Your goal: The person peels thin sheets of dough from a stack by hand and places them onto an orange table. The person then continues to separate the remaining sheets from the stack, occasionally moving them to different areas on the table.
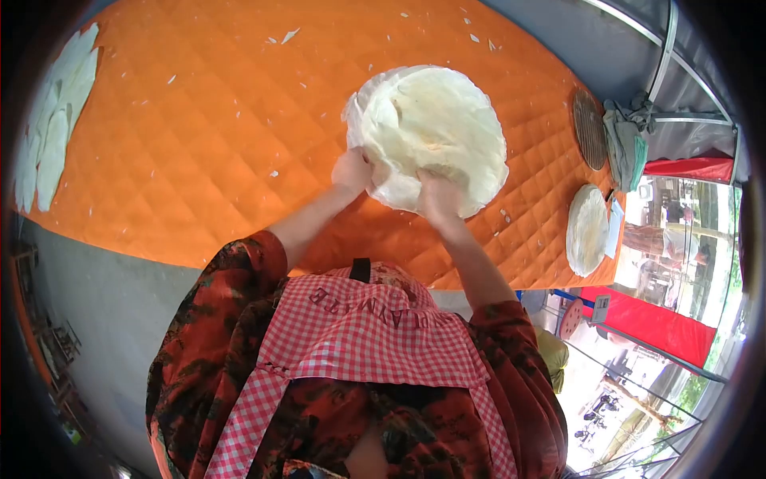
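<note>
On the orange quilted cover lies a pile of thin, round, cream-coloured sheets (447,120) that look like flatbread, with creased, partly see-through edges. My left hand (353,169) is closed at the pile's near left rim, its fingers pinching the edge of a sheet. Closer to the middle of the near rim, my right hand (440,194) is also closed, with the sheet's edge bunched at its fingers. Some fingertips of both hands are hidden by the folds.
Long folded pale sheets (56,120) lie at the table's far left. Toward the right edge are a round brown rack (589,129), a grey-green cloth (622,144) and another round pale stack (587,230). Small flakes dot the orange cover (199,160).
</note>
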{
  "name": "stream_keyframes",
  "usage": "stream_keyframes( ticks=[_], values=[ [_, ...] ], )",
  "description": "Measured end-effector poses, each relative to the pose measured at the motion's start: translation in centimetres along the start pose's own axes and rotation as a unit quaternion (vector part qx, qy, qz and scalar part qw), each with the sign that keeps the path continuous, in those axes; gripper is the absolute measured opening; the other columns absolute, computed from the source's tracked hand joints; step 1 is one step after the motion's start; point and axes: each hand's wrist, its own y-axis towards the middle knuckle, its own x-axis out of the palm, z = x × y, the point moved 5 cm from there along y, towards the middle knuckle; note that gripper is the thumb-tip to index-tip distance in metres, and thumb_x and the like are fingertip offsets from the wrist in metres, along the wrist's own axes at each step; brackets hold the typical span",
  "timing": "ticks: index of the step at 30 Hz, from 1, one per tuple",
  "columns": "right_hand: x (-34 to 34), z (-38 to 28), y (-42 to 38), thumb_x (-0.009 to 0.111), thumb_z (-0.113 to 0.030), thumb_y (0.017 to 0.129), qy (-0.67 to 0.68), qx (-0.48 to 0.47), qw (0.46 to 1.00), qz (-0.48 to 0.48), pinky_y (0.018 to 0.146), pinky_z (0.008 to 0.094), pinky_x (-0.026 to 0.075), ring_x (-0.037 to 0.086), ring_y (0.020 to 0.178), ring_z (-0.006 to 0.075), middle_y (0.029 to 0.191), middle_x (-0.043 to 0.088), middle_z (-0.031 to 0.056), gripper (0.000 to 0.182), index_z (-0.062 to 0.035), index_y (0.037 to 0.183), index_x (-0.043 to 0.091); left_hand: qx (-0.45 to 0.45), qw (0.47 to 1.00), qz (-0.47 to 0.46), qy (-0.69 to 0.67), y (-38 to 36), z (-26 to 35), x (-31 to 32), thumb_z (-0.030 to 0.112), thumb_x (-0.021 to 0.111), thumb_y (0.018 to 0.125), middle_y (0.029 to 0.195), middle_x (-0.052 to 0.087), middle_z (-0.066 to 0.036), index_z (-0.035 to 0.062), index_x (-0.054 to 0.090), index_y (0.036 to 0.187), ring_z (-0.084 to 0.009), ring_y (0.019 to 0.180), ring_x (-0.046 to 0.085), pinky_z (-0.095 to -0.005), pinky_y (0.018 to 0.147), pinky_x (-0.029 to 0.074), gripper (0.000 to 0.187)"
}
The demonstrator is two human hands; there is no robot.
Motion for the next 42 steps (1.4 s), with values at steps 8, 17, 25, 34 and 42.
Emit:
stream_keyframes(
  ticks=[8,17,25,34,42],
  values=[
    [2.2,0.8,-1.4,0.059,-0.013,0.075,0.059,-0.025,0.993,0.097,0.089,0.0399,0.047,0.054,0.109,0.0326,0.119,0.058,0.0131,0.044,-0.0062,0.118,0.055,-0.025,0.962,-0.045,-0.267,-1.1,1.9,0.7,0.019,0.053,0.084,0.088,0.065,-0.014,0.0035,0.059,0.100,-0.0269,0.074,0.064,-0.0391,0.067,0.053,0.022],
    [2.3,-2.1,-3.4,0.064,-0.040,0.077,0.019,-0.011,0.989,0.147,0.104,0.0468,0.030,0.039,0.127,0.0325,0.135,0.046,0.0144,0.071,-0.0057,0.134,0.041,-0.130,0.787,-0.175,-0.577,-2.2,1.8,2.8,0.017,0.038,0.092,0.100,0.062,-0.014,0.0017,0.052,0.105,-0.0249,0.085,0.063,-0.0399,0.067,0.055,0.024],
    [2.3,-1.1,-4.1,0.065,-0.039,0.076,0.082,-0.039,0.985,0.144,0.107,0.0476,0.028,0.038,0.128,0.0367,0.135,0.044,0.0182,0.075,-0.0016,0.135,0.038,-0.151,0.751,-0.201,-0.611,-2.8,1.6,2.5,0.025,0.039,0.095,0.107,0.061,-0.012,0.0070,0.050,0.114,-0.0260,0.088,0.063,-0.0430,0.075,0.054,0.028],
    [-3.5,6.9,2.7,0.057,-0.009,0.077,-0.033,0.077,0.990,0.112,0.077,0.0423,0.049,0.062,0.091,0.0315,0.097,0.065,0.0179,0.021,-0.0094,0.095,0.069,-0.083,0.867,-0.166,-0.463,-3.5,0.4,2.9,0.015,0.053,0.090,0.120,0.054,-0.006,0.0094,0.039,0.128,-0.0218,0.107,0.054,-0.0369,0.087,0.047,0.041],
    [-16.3,0.9,2.8,0.053,0.002,0.076,-0.021,-0.037,0.973,0.226,0.073,0.0396,0.049,0.063,0.081,0.0327,0.086,0.066,0.0167,0.025,-0.0062,0.094,0.068,0.107,0.969,-0.054,-0.215,-1.9,-1.1,3.5,0.006,0.059,0.078,0.127,0.044,-0.014,0.0043,0.040,0.126,-0.0255,0.112,0.047,-0.0351,0.091,0.042,0.051]
  ],
)
